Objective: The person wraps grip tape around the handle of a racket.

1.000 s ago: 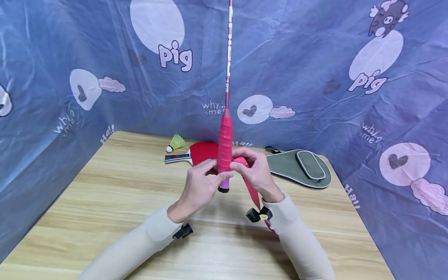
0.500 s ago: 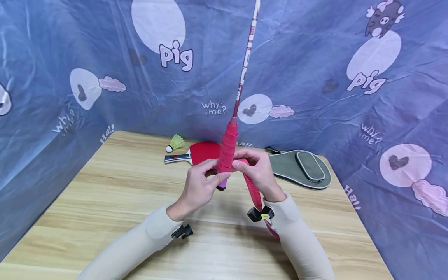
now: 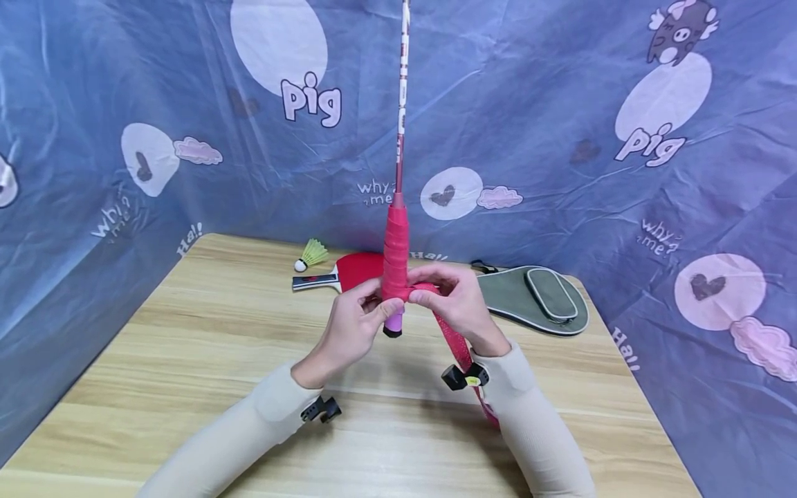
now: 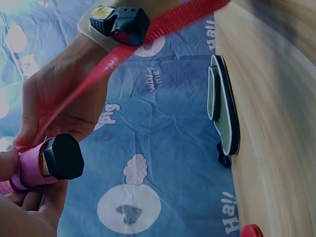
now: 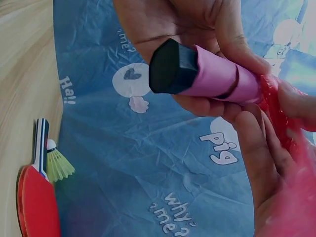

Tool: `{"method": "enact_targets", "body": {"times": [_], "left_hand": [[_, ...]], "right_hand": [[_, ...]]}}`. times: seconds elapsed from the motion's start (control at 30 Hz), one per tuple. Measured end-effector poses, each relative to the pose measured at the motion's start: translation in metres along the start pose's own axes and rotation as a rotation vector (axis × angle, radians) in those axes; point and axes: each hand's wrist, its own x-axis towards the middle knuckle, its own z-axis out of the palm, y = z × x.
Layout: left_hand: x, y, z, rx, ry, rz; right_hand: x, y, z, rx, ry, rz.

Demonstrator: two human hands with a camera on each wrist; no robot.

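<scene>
The left hand (image 3: 349,333) grips the racket handle (image 3: 395,266) between its fingers, while the right hand (image 3: 459,306) pinches the red tape (image 3: 454,339) just beside it; a slackened pinch could loosen the wraps (image 3: 396,238) above the fingers and leave gaps over the purple layer (image 5: 215,76) below.

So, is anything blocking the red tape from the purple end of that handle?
Partly: the left hand grips there, its thumb lying where the red tape meets the purple end. Nothing else visible stands in the way.
</scene>
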Motion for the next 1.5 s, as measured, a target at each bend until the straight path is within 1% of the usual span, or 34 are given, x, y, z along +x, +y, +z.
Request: {"method": "enact_targets", "body": {"times": [0.1,0.3,0.43,0.53,0.67,0.73,0.9,0.97,1.07,1.17,1.27,1.4,1.43,1.5], "left_hand": [[0.003,-0.001,-0.002,-0.025,-0.007,0.002],[0.005,-0.001,-0.003,-0.071,-0.011,-0.005],[0.006,0.001,-0.003,-0.094,-0.007,-0.02],[0.007,0.001,-0.003,-0.144,-0.012,-0.038],[0.008,0.003,-0.004,-0.212,-0.034,-0.053],[0.008,0.004,-0.005,-0.211,-0.039,-0.052],[0.007,0.004,-0.006,-0.175,-0.039,-0.023],[0.006,0.004,-0.006,-0.178,-0.038,-0.013],[0.004,0.004,-0.006,-0.186,-0.041,-0.001],[0.003,0.005,-0.007,-0.183,-0.054,0.006],[0.002,0.007,-0.007,-0.202,-0.081,0.0],[0.0,0.008,-0.005,-0.253,-0.107,-0.012],[0.0,0.009,-0.004,-0.256,-0.108,-0.01],[-0.001,0.009,-0.003,-0.231,-0.094,0.0]], "right_hand": [[0.0,0.0,0.0,-0.025,-0.002,-0.01],[0.001,0.002,-0.001,-0.004,0.005,-0.054],[0.002,0.003,-0.002,-0.025,0.011,-0.061],[0.002,0.004,-0.002,-0.052,0.015,-0.058],[0.002,0.005,-0.003,-0.091,0.007,-0.067],[0.001,0.005,-0.004,-0.125,-0.005,-0.092],[0.001,0.004,-0.007,-0.28,-0.05,-0.183],[0.001,0.003,-0.008,-0.332,-0.066,-0.201],[0.002,0.001,-0.009,-0.35,-0.088,-0.197],[0.002,0.0,-0.009,-0.317,-0.105,-0.167],[0.002,0.001,-0.009,-0.3,-0.099,-0.142],[0.0,0.003,-0.008,-0.32,-0.085,-0.148],[0.0,0.004,-0.008,-0.325,-0.084,-0.152],[-0.001,0.004,-0.007,-0.333,-0.091,-0.16]]}}
